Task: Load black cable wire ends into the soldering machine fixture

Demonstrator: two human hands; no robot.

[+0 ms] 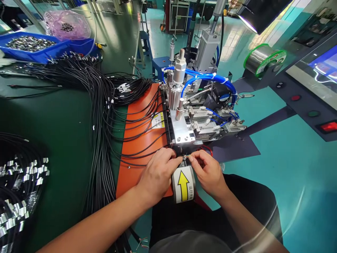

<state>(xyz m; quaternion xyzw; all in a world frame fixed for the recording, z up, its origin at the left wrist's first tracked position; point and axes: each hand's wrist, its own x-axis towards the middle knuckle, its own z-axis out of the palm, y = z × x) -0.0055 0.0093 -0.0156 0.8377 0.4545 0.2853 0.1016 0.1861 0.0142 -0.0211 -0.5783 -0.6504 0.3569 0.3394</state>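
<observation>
My left hand is closed at the front edge of a soldering machine, its thumb and fingers pinched around a black cable that the hand mostly hides. Facing it, my right hand pinches the thin wire ends of that cable between thumb and forefinger. The fingertips almost meet over a small dark holder on the machine's track. Just below them is a white label with a yellow arrow. Several black cables cross an orange plate to the machine's edge.
On the green table at left lie a thick bundle of black cables and coils with silvery ends. Behind them stand a blue tray of metal parts and a pink bag. A solder spool and control panel are at right.
</observation>
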